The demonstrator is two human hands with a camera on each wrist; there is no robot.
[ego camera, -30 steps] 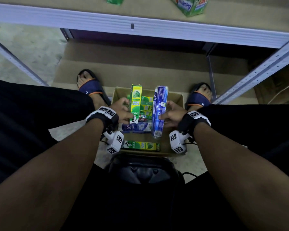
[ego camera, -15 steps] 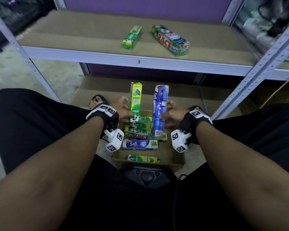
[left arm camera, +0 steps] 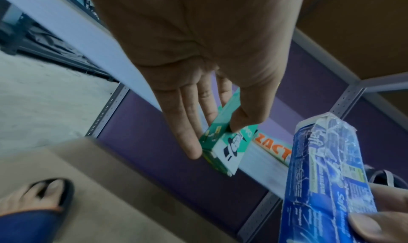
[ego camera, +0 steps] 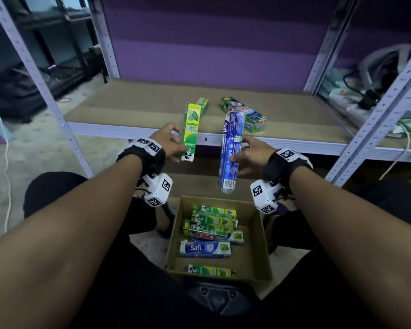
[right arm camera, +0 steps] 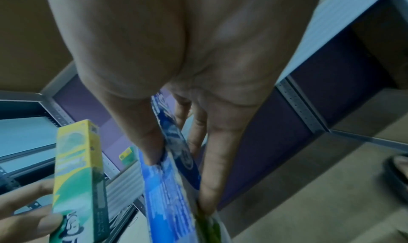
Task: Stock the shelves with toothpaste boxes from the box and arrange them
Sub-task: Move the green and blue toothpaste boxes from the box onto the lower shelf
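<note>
My left hand (ego camera: 170, 143) pinches a green and yellow Darlie toothpaste box (ego camera: 190, 131) near its lower end and holds it upright at the shelf's front edge (ego camera: 152, 132); the same box (left arm camera: 225, 142) shows between thumb and fingers in the left wrist view. My right hand (ego camera: 249, 154) grips a longer blue plastic-wrapped Safi pack (ego camera: 231, 150), also upright (right arm camera: 170, 168). Below them the open cardboard box (ego camera: 259, 255) holds several toothpaste boxes. A small green box (ego camera: 203, 104) and a green Zact pack (ego camera: 247, 116) lie on the shelf.
Grey slotted uprights (ego camera: 375, 124) frame the shelf on both sides, with a purple back panel (ego camera: 211, 43) behind. Cables and bags (ego camera: 375, 89) clutter the neighbouring bay at the right. My sandalled foot (left arm camera: 33, 203) rests on the lower shelf board.
Both hands have lifted their packs up out of the cardboard box to the height of the shelf's front edge. The head view has tilted upward, showing more of the shelf.
</note>
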